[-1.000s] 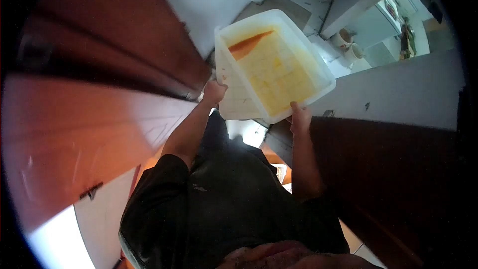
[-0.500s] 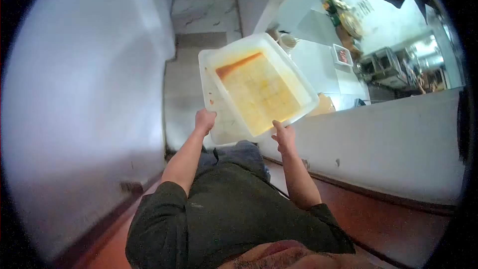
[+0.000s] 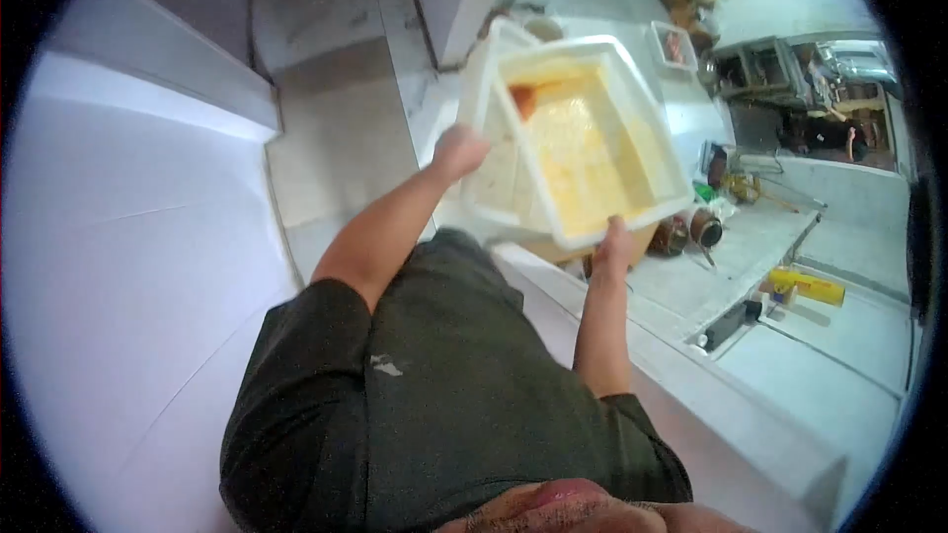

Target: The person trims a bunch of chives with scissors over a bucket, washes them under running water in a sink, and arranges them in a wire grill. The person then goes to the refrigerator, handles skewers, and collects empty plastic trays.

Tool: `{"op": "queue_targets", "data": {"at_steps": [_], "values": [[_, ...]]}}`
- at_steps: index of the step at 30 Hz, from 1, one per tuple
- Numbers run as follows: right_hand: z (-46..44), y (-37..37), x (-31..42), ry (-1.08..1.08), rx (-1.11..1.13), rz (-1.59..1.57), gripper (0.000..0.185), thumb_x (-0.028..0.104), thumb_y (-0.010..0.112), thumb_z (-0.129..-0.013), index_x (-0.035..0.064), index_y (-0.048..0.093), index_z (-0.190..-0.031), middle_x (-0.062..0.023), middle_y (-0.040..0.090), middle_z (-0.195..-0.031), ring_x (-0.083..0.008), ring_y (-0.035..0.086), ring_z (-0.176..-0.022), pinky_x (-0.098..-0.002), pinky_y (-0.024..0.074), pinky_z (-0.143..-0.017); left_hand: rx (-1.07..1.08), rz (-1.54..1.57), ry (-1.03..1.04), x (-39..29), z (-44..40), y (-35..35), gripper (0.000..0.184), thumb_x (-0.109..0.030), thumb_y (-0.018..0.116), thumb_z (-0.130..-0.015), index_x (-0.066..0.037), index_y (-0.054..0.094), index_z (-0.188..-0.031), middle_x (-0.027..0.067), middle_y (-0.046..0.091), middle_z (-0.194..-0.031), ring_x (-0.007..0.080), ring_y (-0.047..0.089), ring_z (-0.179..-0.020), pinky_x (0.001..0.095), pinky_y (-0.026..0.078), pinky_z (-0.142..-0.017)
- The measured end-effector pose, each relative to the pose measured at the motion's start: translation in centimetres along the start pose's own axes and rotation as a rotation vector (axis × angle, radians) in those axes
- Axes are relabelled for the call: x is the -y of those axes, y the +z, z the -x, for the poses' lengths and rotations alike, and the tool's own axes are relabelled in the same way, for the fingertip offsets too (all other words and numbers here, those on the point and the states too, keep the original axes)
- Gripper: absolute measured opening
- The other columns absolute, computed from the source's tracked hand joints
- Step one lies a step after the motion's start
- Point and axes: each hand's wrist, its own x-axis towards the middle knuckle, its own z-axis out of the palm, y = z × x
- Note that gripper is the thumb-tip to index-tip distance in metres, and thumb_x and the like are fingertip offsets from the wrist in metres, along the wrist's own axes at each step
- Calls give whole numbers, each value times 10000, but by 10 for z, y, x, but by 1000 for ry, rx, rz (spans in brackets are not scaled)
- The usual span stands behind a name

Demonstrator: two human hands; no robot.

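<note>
Both of my hands carry a white plastic tub (image 3: 647, 143) with yellow and orange-red residue over its bottom, tilted in front of me. Under it, sticking out on the left, is a second whitish plastic tub (image 3: 502, 170). My left hand (image 3: 461, 151) is closed on the left edge of the lower tub. At the near right corner, my right hand (image 3: 614, 245) grips the rim of the upper tub, thumb on top; its other fingers are mostly hidden beneath.
A counter (image 3: 736, 257) on my right holds brown jars (image 3: 706, 227) and a yellow box (image 3: 808, 286). Farther back is a small white tray (image 3: 673, 45) with red pieces. A white wall (image 3: 128, 237) stands at my left. A person (image 3: 837, 138) is visible in the far room.
I have turned to the right and moved forward, so the tubs now reach over the counter's side. More of the counter, with jars and the yellow box, has come into view.
</note>
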Motion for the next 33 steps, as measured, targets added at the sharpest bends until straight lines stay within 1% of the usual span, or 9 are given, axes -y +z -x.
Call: {"op": "queue_targets", "data": {"at_steps": [3,5,9,15,20,25,29,32,33], "values": [[-95,-14,-2,54,-39,36,399,64,524,-842,-37,484,-1226,-149,567,-1182,-285,570,-1071,-448,473,-917,91,29,5,-51,-65,8,435,-356,666,-734,5,687,-977,235,664,-995,363,642,-960,409,512,-837],[-133,13,47,263,-40,-213,407,41,490,-859,-18,459,-1261,-152,552,-1227,-311,556,-1118,-481,457,-965,127,8,5,-87,-123,24,429,-352,661,-742,3,687,-982,231,665,-996,360,642,-958,404,513,-837],[-241,-13,64,258,-52,-300,404,44,476,-857,-42,465,-1252,-175,562,-1193,-354,574,-1080,-488,499,-911,230,54,49,-155,-220,59,420,-334,652,-749,13,684,-982,228,667,-986,351,645,-951,393,511,-845],[-338,-44,146,222,-362,-318,384,42,523,-837,-90,492,-1197,-167,572,-1150,-325,593,-1023,-455,514,-868,419,57,25,-289,-342,135,406,-293,629,-744,46,675,-964,235,669,-936,338,653,-896,397,513,-791],[-445,-84,186,145,-575,-314,331,28,553,-821,-119,541,-1117,-165,597,-1081,-291,619,-938,-418,542,-777,327,-69,144,-402,-457,218,423,-297,644,-777,56,655,-1009,203,675,-897,297,646,-871,406,495,-758],[-588,-106,232,187,-741,-179,342,95,588,-818,-81,566,-1111,-127,599,-1016,-260,604,-855,-408,525,-703,391,44,-10,-506,-563,256,438,-321,643,-762,58,663,-981,226,674,-888,293,661,-829,405,505,-713],[-704,-126,286,227,-649,-147,361,96,586,-821,-86,553,-1131,-134,594,-1041,-262,600,-878,-413,517,-721,288,83,-167,-605,-617,248,431,-323,630,-784,36,658,-1020,180,673,-841,248,646,-783,394,502,-670],[-804,-131,298,148,-555,-204,400,84,573,-844,-101,521,-1196,-164,599,-1119,-288,612,-953,-415,528,-782,277,248,-204,-618,-694,260,451,-338,628,-790,41,651,-1033,149,670,-829,211,627,-749,379,498,-656],[-845,-136,290,129,-516,-245,403,89,571,-846,-98,520,-1200,-164,600,-1116,-289,614,-949,-414,529,-775,204,318,-113,-611,-731,272,433,-329,619,-802,38,655,-1029,146,666,-827,204,624,-737,372,489,-655]]}}
